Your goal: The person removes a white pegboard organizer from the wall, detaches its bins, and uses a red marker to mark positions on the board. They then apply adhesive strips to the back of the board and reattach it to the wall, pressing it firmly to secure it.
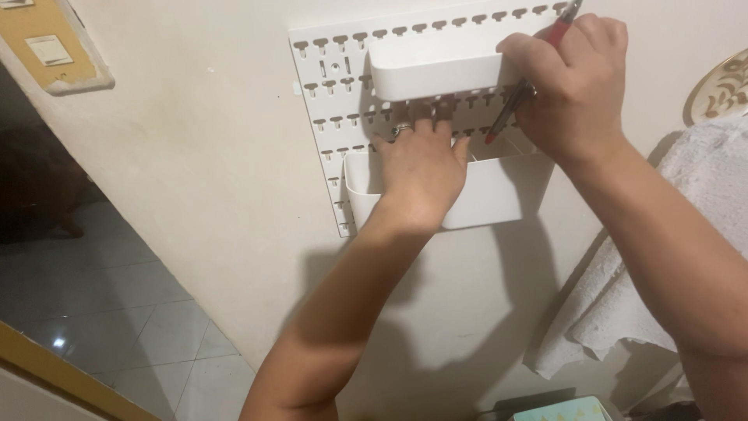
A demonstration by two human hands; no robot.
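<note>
Cream wall fills the frame, with one white pegboard (335,93) fixed at upper centre. Two white bins already hang on it: an upper bin (436,70) and a lower bin (483,195) just beneath. The left hand (421,168) lies with its fingers together between them, tips tucked under the upper bin. The right hand (573,82) is closed around one red pen (514,101), its tip aimed at the lower bin; the pen appears not yet put in.

Bare forearms; ring (400,129) on left grip (421,168).
</note>
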